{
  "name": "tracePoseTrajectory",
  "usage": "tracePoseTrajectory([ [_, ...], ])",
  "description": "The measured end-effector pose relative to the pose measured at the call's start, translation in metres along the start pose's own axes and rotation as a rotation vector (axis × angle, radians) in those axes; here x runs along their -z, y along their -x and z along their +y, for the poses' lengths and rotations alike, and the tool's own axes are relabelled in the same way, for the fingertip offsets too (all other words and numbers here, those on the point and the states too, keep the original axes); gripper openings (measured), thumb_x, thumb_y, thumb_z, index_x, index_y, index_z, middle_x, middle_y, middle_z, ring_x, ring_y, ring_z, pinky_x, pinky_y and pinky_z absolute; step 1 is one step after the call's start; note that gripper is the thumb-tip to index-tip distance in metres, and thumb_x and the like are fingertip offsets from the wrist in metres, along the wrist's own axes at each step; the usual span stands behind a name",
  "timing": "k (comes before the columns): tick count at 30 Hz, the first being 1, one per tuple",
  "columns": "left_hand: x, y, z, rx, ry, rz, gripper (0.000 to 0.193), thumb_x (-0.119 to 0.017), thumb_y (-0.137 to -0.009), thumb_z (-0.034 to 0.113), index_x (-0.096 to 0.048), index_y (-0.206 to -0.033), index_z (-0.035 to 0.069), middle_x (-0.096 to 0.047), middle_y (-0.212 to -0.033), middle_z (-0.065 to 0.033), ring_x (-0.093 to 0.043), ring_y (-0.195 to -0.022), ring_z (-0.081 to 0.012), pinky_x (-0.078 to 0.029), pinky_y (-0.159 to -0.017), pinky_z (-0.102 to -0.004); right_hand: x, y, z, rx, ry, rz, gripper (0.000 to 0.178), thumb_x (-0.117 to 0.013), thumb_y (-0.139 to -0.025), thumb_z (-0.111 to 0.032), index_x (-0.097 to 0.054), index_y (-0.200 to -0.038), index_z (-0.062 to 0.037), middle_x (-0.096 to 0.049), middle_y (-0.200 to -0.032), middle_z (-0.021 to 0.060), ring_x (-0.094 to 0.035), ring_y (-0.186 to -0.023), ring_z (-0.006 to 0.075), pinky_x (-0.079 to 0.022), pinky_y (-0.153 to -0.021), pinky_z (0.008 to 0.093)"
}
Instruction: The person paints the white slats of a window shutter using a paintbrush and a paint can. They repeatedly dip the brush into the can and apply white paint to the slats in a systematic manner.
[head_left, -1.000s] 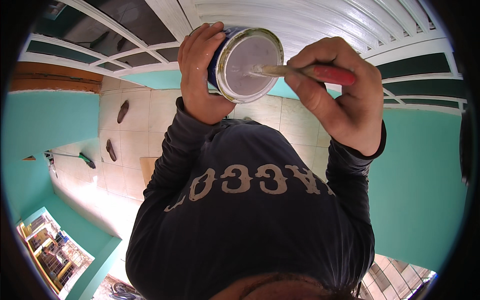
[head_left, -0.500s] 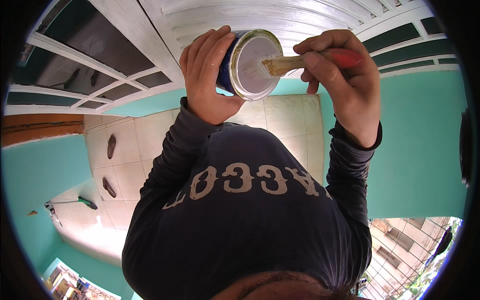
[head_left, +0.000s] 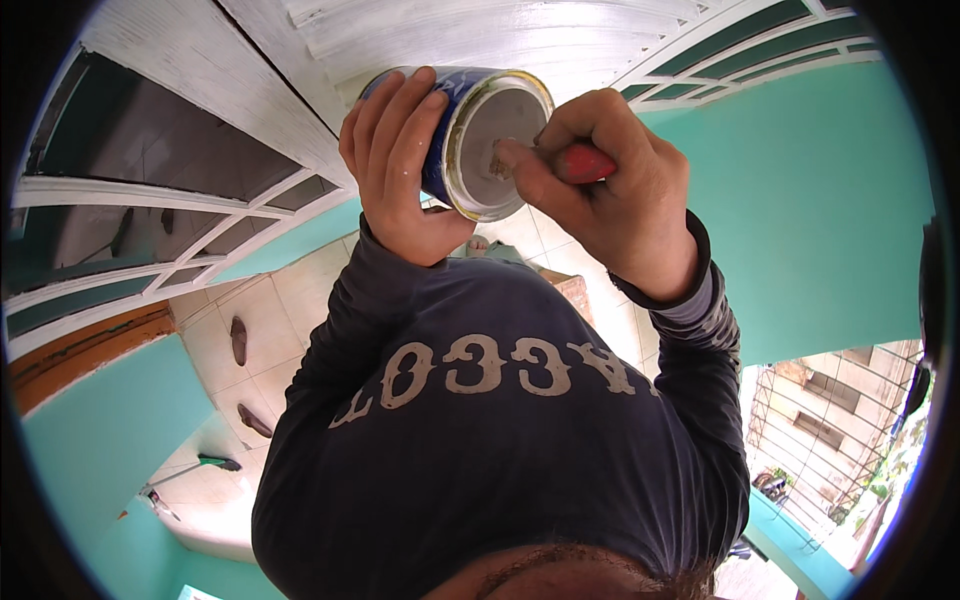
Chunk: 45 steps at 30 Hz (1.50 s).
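My left hand [head_left: 405, 170] is wrapped round a blue paint can [head_left: 448, 105], tilted so that its open mouth faces me. White paint coats the inside of the can, and yellowish smears mark its rim. In my right hand [head_left: 620, 190] is a paintbrush [head_left: 585, 163] with a red-tipped handle, its fingers closed round it. The bristle end reaches into the mouth of the can; my fingers partly cover it. How deep the bristles sit in the paint cannot be made out.
A white slatted shutter [head_left: 480, 35] stands just beyond the can. White-framed panes [head_left: 170, 130] are at left, a turquoise wall [head_left: 810, 210] at right. Two brown shoes [head_left: 239, 341] and a green broom [head_left: 218, 463] lie on the tiled floor [head_left: 310, 290]. A barred opening [head_left: 830, 410] is at lower right.
My right hand has moved left and down with the paintbrush, which now points into the can. The can has shifted slightly left, and the surroundings have turned in view.
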<state>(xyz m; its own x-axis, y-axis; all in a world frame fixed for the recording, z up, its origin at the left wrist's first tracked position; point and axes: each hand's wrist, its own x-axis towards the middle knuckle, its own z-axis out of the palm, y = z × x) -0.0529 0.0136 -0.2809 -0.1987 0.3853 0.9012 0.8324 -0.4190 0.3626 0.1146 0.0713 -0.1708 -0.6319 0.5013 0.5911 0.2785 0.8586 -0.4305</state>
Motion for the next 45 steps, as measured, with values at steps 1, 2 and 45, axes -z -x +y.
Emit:
tracePoseTrajectory([
  [1, 0.001, 0.001, -0.002, -0.002, 0.010, -0.009, 0.084, -0.086, -0.065, 0.027, -0.051, -0.138, 0.005, -0.058, -0.138, -0.0175, -0.054, -0.129, -0.0366, -0.033, -0.108, -0.0505, -0.004, 0.002, -0.001, 0.001, 0.002, 0.019, 0.030, -0.088, -0.078, -0.014, -0.061, -0.087, -0.0061, -0.064, -0.068, 0.0003, -0.060, -0.059, 0.0053, -0.048, -0.053, 0.0220],
  [2, 0.003, 0.002, -0.002, 0.005, 0.038, -0.029, 0.087, -0.088, -0.065, 0.026, -0.049, -0.139, 0.004, -0.057, -0.139, -0.0191, -0.053, -0.128, -0.0366, -0.036, -0.108, -0.0485, -0.006, 0.003, -0.001, -0.003, -0.021, 0.031, 0.029, -0.088, -0.078, -0.013, -0.061, -0.088, -0.0058, -0.064, -0.068, 0.0011, -0.060, -0.059, 0.0055, -0.049, -0.054, 0.0219],
  [45, -0.007, 0.016, -0.008, 0.078, 0.114, -0.127, 0.095, -0.083, -0.045, 0.018, -0.058, -0.136, 0.008, -0.059, -0.139, -0.0122, -0.054, -0.126, -0.0343, -0.030, -0.107, -0.0502, 0.042, -0.019, -0.006, -0.110, 0.073, 0.003, 0.024, -0.080, -0.078, -0.004, -0.057, -0.077, -0.0050, -0.058, -0.067, -0.0014, -0.051, -0.061, 0.0046, -0.044, -0.056, 0.0214],
])
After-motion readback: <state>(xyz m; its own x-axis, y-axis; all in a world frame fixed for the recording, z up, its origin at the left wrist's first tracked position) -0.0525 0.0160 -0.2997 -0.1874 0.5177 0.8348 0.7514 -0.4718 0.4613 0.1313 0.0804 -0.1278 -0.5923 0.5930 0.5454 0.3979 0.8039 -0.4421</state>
